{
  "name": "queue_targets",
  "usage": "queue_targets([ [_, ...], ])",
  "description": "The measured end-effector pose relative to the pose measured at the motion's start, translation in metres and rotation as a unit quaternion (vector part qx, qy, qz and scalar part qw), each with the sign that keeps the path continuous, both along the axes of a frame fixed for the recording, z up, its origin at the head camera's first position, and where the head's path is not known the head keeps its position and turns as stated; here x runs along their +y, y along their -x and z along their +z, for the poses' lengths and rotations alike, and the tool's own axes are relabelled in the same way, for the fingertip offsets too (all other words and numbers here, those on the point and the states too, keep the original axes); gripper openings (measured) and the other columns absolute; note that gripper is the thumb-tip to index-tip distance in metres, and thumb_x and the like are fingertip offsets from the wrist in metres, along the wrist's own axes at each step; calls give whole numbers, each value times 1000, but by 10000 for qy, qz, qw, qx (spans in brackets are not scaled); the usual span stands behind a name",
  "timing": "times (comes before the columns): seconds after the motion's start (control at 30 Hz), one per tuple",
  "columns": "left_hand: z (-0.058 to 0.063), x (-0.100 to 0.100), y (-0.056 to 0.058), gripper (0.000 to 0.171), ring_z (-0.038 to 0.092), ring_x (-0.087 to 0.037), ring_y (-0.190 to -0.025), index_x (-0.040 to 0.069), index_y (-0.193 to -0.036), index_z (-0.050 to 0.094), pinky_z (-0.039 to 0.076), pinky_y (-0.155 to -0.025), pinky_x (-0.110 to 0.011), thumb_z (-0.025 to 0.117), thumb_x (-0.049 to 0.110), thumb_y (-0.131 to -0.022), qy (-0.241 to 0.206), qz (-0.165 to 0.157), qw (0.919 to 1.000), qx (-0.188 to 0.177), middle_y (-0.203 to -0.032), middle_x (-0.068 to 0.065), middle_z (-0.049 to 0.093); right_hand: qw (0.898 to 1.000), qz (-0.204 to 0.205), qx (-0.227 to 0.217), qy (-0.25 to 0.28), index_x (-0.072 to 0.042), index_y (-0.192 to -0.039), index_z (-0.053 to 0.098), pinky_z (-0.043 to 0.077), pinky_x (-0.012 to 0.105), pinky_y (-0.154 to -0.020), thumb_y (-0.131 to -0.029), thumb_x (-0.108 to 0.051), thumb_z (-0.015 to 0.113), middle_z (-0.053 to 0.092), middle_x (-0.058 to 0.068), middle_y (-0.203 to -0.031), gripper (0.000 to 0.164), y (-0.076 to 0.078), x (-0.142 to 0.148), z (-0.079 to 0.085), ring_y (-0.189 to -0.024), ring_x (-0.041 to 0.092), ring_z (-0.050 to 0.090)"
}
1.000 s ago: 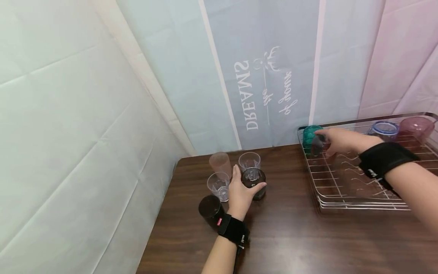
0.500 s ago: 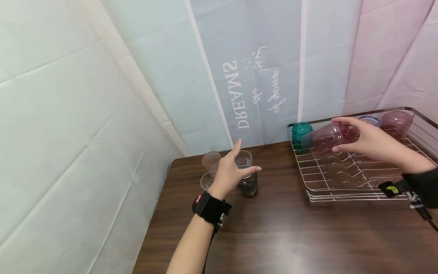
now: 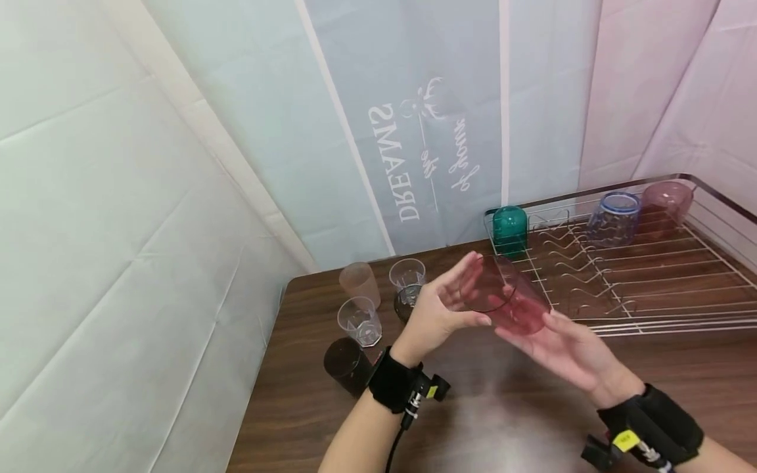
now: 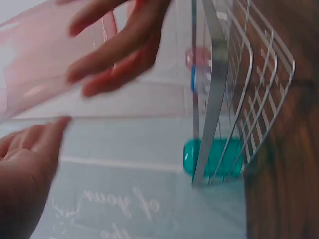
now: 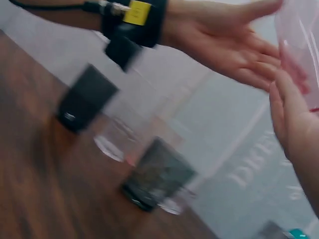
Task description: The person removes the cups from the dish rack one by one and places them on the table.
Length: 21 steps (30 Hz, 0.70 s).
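Observation:
A clear pink drinking glass is tilted in the air at the rack's front left corner, its rim toward my left hand. My right hand holds it near the base, thumb on the near side and fingers beneath. Around the rim end, my left hand spreads its thumb and fairly straight fingers; some fingers show pink through the glass. In the right wrist view the left hand reaches toward the pink glass with its palm facing it. Whether the left fingers touch the glass is unclear.
A wire dish rack at right holds an upturned teal glass, a blue-rimmed glass and a pink bowl-like glass. Left on the wooden table stand several tumblers, including a dark one by my left wrist. Fabric walls stand behind and left.
My right hand has carried the pink glass left and nearer, out of the rack area, turning its palm upward. My left hand has moved right from the dark tumbler to the pink glass.

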<state>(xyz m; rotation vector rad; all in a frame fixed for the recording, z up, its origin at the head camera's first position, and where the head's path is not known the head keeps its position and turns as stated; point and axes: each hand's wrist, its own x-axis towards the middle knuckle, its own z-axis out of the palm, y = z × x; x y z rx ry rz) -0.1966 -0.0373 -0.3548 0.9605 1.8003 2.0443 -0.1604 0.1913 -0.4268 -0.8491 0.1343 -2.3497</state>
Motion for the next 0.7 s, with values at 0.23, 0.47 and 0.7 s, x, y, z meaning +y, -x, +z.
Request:
queue_targets([
  [0.23, -11, -37, -18, 84, 51, -28, -138, -6, -151, 45, 48, -105, -39, 87, 3, -79, -369, 436, 9979, -311, -148, -21, 52, 9213, -884, 1785, -3338, -8, -161, 29, 36, 41, -117, -109, -2, 41, 34, 16, -162, 54, 23, 16, 26, -144, 29, 42],
  [0.47, -63, -85, -40, 82, 54, -32, -133, -6, -147, 50, 49, -104, -34, 90, 2, -76, 995, 2281, 9660, -696, -145, -21, 56, 5536, -2879, 3569, -6952, 1, -153, 39, 54, 45, -96, -98, -13, 71, 46, 29, -150, 65, 100, 72, 94, -134, 48, 47],
  [0.7, -99, -94, -45, 81, 48, -39, -137, -14, -147, 41, 43, -111, -41, 84, -7, -80, 1129, 2630, 9530, -993, -147, -29, 49, 3712, -3240, 3960, -7749, 19, -140, 43, 49, 65, -91, -84, -9, 83, 55, 42, -125, 75, 179, 76, 89, -118, 58, 52],
])
